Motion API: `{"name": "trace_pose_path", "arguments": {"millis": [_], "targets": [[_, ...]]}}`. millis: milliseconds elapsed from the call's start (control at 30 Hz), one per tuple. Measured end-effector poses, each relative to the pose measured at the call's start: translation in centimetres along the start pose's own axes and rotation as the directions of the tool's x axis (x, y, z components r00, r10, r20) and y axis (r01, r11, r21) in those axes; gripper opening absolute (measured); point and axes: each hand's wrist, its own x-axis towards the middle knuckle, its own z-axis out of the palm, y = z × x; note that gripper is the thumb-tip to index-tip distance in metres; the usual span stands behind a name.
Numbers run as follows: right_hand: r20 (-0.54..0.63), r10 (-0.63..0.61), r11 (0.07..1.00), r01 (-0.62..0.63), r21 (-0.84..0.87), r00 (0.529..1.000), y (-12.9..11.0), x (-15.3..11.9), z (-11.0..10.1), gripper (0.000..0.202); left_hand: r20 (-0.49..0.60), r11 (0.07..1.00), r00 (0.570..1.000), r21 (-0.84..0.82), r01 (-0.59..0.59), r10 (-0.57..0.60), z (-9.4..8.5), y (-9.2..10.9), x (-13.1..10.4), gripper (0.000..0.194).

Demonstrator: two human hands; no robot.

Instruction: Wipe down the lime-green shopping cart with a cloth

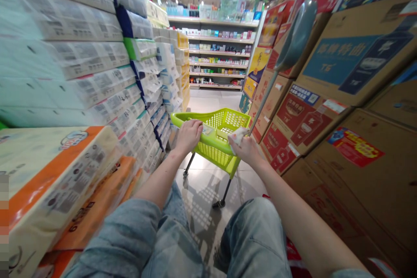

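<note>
A lime-green plastic shopping cart (211, 152) on dark legs with casters stands in front of me, and its basket looks empty. My left hand (190, 134) is closed over the left part of the cart's handle bar. At the right end of the bar my right hand (246, 150) is closed, with a crumpled white tissue-like thing (237, 135) under its fingers. A long thin rod (262, 110) with a blue-grey oval, cupped piece (298, 34) rises from this hand, leaning right. The right fingers' exact hold on rod and bar is partly hidden.
Stacked tissue packs (107, 69) wall the left side, with orange-edged packs (61, 169) close by. Printed cardboard cartons (352, 65) pile up on the right. A pale tiled aisle floor (211, 103) leads to shelves of small goods (218, 47).
</note>
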Motion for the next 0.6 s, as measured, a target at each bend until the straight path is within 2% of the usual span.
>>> {"name": "trace_pose_path", "arguments": {"millis": [100, 200, 333, 400, 500, 600], "targets": [[0.081, 0.002, 0.995, -0.010, 0.104, 0.997, 0.6, 1.1, -0.5, 0.044, 0.036, 0.994, 0.998, 0.100, -0.049, 0.046, -0.2, -0.2, 0.2, 0.039], [0.172, -0.026, 0.991, 0.002, 0.136, 0.985, 1.0, 2.5, -0.4, 0.037, 0.055, 0.987, 0.998, 0.156, -0.038, 0.030, -0.3, -1.0, 0.2, 0.044], [0.357, 0.003, 0.999, -0.017, 0.035, 0.934, 0.8, 4.0, 0.1, 0.039, 0.074, 0.977, 0.997, 0.212, 0.017, -0.033, -0.4, -1.9, -0.1, 0.046], [0.396, 0.007, 1.000, -0.002, -0.014, 0.918, 0.5, 4.4, 0.4, 0.044, 0.076, 0.973, 0.996, 0.228, 0.031, -0.050, -0.5, -1.8, -0.3, 0.045], [0.326, 0.022, 0.998, 0.000, -0.068, 0.945, 0.3, 4.2, 0.6, 0.051, 0.072, 0.968, 0.996, 0.248, 0.039, -0.059, -0.6, -1.3, -0.4, 0.045], [0.133, 0.008, 0.998, 0.000, -0.059, 0.991, 0.1, 3.3, 0.4, 0.045, 0.078, 0.969, 0.995, 0.244, 0.047, -0.068, -0.6, -1.0, -0.3, 0.045]]}}
